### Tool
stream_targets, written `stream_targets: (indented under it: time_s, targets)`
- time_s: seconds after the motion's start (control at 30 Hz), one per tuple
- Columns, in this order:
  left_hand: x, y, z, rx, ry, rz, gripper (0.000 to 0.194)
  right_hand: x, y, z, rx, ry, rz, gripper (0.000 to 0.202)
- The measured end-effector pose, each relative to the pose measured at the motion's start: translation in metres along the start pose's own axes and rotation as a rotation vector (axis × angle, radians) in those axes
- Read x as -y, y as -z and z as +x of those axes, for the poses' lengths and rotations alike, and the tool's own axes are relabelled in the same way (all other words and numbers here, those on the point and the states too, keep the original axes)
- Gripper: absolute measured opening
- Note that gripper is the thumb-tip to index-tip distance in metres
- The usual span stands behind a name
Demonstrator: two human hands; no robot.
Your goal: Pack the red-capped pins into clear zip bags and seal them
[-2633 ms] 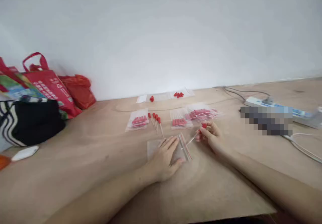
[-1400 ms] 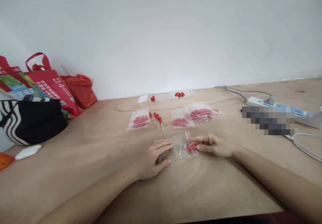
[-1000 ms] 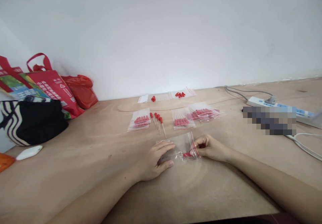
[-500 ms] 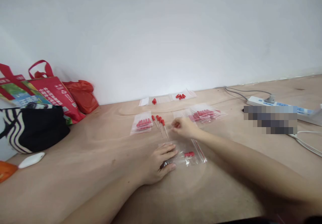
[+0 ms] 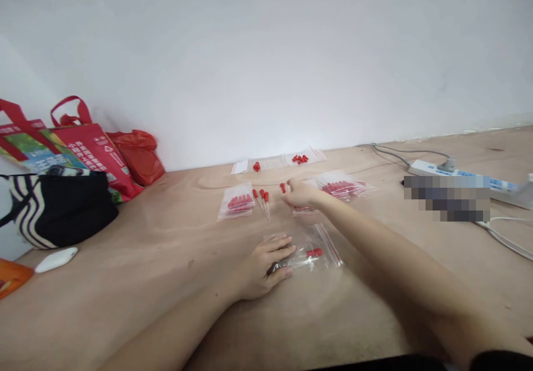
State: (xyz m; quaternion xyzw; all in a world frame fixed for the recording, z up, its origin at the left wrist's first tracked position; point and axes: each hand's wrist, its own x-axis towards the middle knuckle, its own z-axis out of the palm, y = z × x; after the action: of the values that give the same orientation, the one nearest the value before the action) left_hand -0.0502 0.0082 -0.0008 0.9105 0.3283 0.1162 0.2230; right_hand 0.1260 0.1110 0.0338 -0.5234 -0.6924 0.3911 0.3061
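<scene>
My left hand [image 5: 266,262] lies on the near end of a clear zip bag [image 5: 327,260], fingers stretched out and apart over the plastic. Inside that bag a red rubber bulb [image 5: 315,252] shows; the rest of its contents is partly hidden by glare and my hand. Farther off, my right hand [image 5: 302,194] is closed in a pinch on a dropper [image 5: 283,187], whose red bulb sticks out left of the fingertips. Left of it, several red-bulbed droppers [image 5: 265,197] lie loose, tips toward me. Filled bags of droppers lie on both sides, a left one [image 5: 235,201] and a right one [image 5: 341,185].
Along the wall lie a bag of clear tubes [image 5: 272,164] and a bag of red bulbs [image 5: 300,159]. Shopping bags [image 5: 95,149], a black pouch [image 5: 70,210] and a white case [image 5: 56,260] stand at left. A power strip [image 5: 462,174] with cables is at right.
My right hand has moved slightly away from me and now has a dropper at its fingertips. The loose group has one dropper fewer. My left hand stays on the bag.
</scene>
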Motion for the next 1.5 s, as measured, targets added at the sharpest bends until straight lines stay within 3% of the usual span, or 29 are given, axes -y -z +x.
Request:
stream_targets:
  time_s: [0.13,0.23,0.37,0.6,0.77,0.93,1.03,1.23,1.4,1.43,1.5]
  targets:
    - [-0.001,0.001,0.001,0.006,0.014,-0.002,0.04,-0.029,0.036,-0.041,-0.137,-0.096,0.274,0.072]
    - [-0.003,0.002,0.002,0.007,0.024,0.004,0.04,-0.059,0.046,-0.069,-0.318,-0.119,0.404,0.081]
    - [-0.003,0.003,0.003,-0.009,0.023,0.002,0.039,-0.08,0.037,-0.088,-0.434,-0.121,0.506,0.078]
    - [-0.002,0.0,0.001,-0.052,0.058,-0.015,0.054,-0.068,0.012,-0.095,-0.442,-0.071,0.634,0.069]
    - [-0.003,0.0,0.0,-0.047,0.062,-0.011,0.056,-0.065,0.002,-0.105,-0.366,-0.05,0.751,0.055]
    - [-0.004,0.0,0.0,-0.049,0.059,-0.02,0.056,-0.064,-0.001,-0.108,-0.248,-0.036,0.721,0.051]
    - [-0.006,0.001,0.001,-0.054,0.061,-0.028,0.056,-0.065,-0.001,-0.107,-0.145,-0.046,0.65,0.046]
    - [-0.006,0.001,0.0,-0.057,0.055,-0.034,0.058,-0.07,-0.003,-0.104,-0.086,-0.023,0.414,0.032]
    - [-0.004,-0.001,0.0,-0.056,0.068,-0.027,0.055,-0.071,0.011,-0.101,0.167,0.02,0.291,0.031]
    - [-0.003,-0.001,0.0,-0.05,0.071,-0.021,0.053,-0.071,0.015,-0.098,0.153,0.015,0.264,0.03]
    - [-0.003,-0.001,0.0,-0.036,0.069,-0.005,0.048,-0.067,0.021,-0.087,-0.008,0.05,0.16,0.024]
